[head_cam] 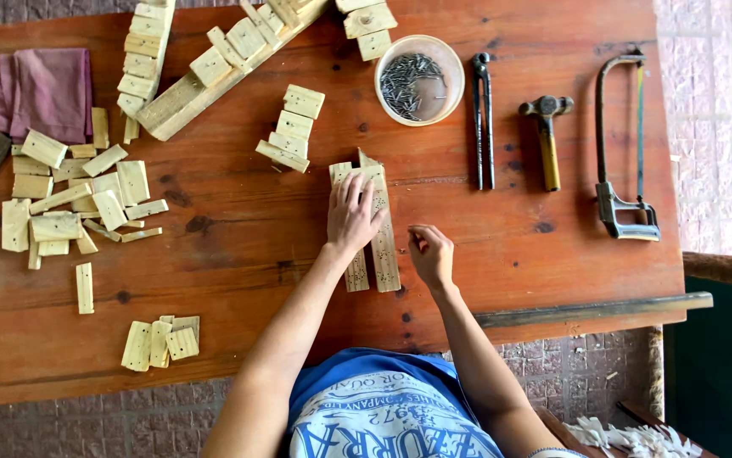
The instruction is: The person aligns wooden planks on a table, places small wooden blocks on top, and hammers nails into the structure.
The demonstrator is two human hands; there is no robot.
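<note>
Far left of wooden table (238, 254): purple cloth (42, 89), then loose heap of small pale wood blocks (73, 203), more blocks in a row near the front edge (160, 343). Long wood batten (213, 76) lying diagonal at top w/ blocks stacked along it; short stack of blocks (291, 129) just above-left of the work.

Centre: two long wood strips (374, 233) lying side by side, touching, running away from the body, faces dotted w/ small dark marks, prob. nail heads or holes, too small to tell. Look light, stiff, dry, rough-sawn; not slippery, not fragile, but thin enough to split near ends. Likely to skate on the smooth tabletop unless pinned from above. Best hold judged: flat palm pressing down mid-length, or pinch along the long edges, clear of the dotted face.

Left hand (351, 212): flat on the strips' upper half, fingers spread & pointing away, palm down, pressing rather than gripping; forearm coming in diagonal from lower left, wrist straight. Right hand (430, 254): just right of the strips, not touching them as far as visible, fingers curled in w/ tips pinched together near thumb, maybe on sth tiny, cannot tell what, if anything. Forearm angled up from lower right, elbow near body.

Further right: pale bowl of nails (419, 80), pincers (484, 119), hammer (546, 136), hacksaw (625, 144), all well apart from both hands.
</note>
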